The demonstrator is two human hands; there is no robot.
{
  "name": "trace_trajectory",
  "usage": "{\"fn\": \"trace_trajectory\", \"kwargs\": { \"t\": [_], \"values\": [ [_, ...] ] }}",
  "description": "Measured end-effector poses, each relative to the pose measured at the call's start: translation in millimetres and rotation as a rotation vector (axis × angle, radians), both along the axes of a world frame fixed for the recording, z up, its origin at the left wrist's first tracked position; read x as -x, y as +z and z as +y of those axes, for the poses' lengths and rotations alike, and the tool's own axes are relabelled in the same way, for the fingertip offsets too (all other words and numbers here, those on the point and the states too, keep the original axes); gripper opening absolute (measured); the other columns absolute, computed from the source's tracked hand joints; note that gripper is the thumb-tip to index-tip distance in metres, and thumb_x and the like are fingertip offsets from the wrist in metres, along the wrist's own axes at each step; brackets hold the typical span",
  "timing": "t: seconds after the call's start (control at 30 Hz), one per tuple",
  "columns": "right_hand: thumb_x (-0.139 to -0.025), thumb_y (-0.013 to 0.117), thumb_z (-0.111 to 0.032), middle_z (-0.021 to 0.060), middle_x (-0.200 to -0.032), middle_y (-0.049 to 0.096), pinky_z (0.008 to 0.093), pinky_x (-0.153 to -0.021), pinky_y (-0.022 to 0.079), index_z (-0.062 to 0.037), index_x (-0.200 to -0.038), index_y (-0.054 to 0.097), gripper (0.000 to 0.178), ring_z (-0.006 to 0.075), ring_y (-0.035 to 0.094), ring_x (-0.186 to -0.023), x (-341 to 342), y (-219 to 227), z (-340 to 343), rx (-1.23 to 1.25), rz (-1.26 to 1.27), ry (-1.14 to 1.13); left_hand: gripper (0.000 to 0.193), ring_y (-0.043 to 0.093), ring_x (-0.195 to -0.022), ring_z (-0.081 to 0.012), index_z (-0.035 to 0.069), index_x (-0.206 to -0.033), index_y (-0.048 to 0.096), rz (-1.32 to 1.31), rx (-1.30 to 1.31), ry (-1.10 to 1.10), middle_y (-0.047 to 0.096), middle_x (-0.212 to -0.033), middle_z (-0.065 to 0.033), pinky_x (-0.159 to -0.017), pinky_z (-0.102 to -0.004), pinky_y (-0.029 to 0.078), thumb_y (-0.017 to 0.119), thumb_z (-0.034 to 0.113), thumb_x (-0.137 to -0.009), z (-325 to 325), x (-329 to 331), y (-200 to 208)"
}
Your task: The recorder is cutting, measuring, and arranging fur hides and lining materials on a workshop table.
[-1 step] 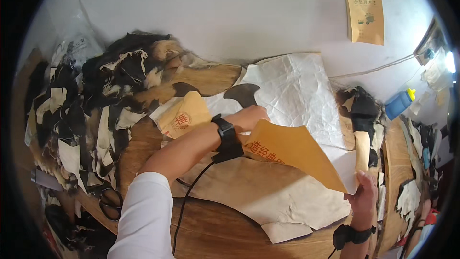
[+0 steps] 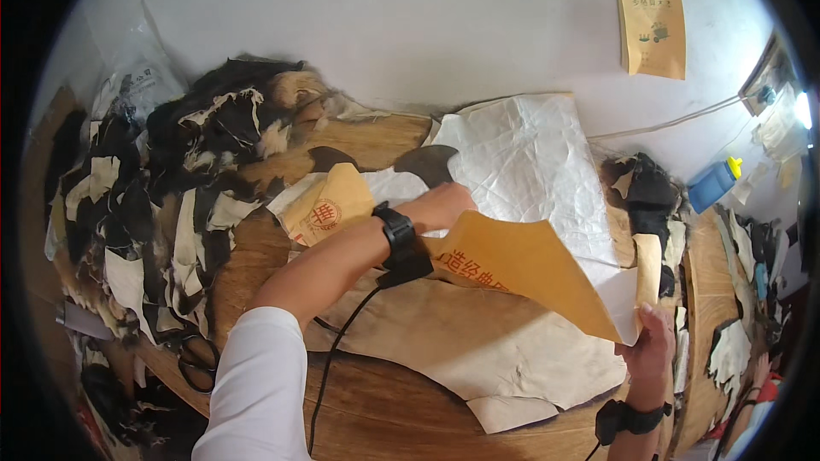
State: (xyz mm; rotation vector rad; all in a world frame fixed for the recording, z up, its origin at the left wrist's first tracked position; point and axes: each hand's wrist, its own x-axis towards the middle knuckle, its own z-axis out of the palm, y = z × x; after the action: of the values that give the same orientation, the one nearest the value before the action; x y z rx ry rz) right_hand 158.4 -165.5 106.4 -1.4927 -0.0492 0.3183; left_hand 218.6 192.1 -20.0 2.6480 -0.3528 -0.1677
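A large sheet of brown paper (image 2: 538,277) with red print arches up between my two hands. Its right edge curls over into a narrow roll. My right hand (image 2: 647,340) pinches that edge at the lower right, thumb showing. Bent at the wrist, my left hand (image 2: 444,205) is at the sheet's upper left corner; its fingers are hidden. Just beyond it rises a dark, curved flap (image 2: 427,162). Below the sheet lies a pale hide (image 2: 478,358), flat on the wooden table (image 2: 384,418). Another printed brown paper piece (image 2: 329,205) sits left of my left hand.
Crinkled whitish sheeting (image 2: 530,154) covers the back of the table. Black-and-white fur scraps (image 2: 213,128) heap at the left, near black-handled scissors (image 2: 198,364). A blue bottle with yellow cap (image 2: 716,186) stands at right. Another person's arm (image 2: 752,384) shows at lower right.
My left hand has shifted very slightly left, and the dark flap beyond it has moved a little the same way. My right hand keeps its hold on the paper.
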Motion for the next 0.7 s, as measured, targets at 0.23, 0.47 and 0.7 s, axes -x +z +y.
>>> {"fn": "trace_trajectory", "kwargs": {
  "t": [0.23, 0.47, 0.7],
  "values": [
    [-0.083, 0.051, -0.025, 0.0128, -0.052, 0.055, 0.0209, -0.029, 0.038, 0.0014, -0.067, 0.054, 0.031, 0.0171, 0.052, -0.035, 0, -7, -1, -0.014, -0.006, -0.046, 0.021, 0.056, -0.084, -0.0334, 0.005, -0.087, 0.064, -0.350, -0.055, 0.459, 0.058, -0.085, -0.0164, -0.074, -0.0391, 0.045, 0.061, 0.015, -0.069, 79, -3, -9],
    [-0.085, 0.050, -0.028, 0.0128, -0.057, 0.057, 0.0191, -0.031, 0.037, 0.0011, -0.072, 0.052, 0.032, 0.0166, 0.054, -0.039, -2, 8, 9, 0.004, -0.055, 0.003, 0.023, 0.051, -0.100, -0.0334, 0.002, -0.096, 0.061, -0.570, -0.068, 0.714, 0.054, -0.105, -0.0185, -0.083, -0.0393, 0.043, 0.058, 0.011, -0.074, 103, 14, 30],
    [-0.085, 0.050, -0.026, 0.0112, -0.064, 0.059, 0.0226, -0.039, 0.038, -0.0020, -0.081, 0.051, 0.025, 0.0144, 0.053, -0.045, -64, 37, 56, -0.114, -0.149, 0.030, 0.015, 0.052, -0.092, -0.0301, 0.006, -0.087, 0.061, -1.141, -0.055, 0.552, 0.055, -0.098, -0.0114, -0.081, -0.0401, 0.042, 0.060, 0.014, -0.075, 34, 118, 107]
  ]
}}
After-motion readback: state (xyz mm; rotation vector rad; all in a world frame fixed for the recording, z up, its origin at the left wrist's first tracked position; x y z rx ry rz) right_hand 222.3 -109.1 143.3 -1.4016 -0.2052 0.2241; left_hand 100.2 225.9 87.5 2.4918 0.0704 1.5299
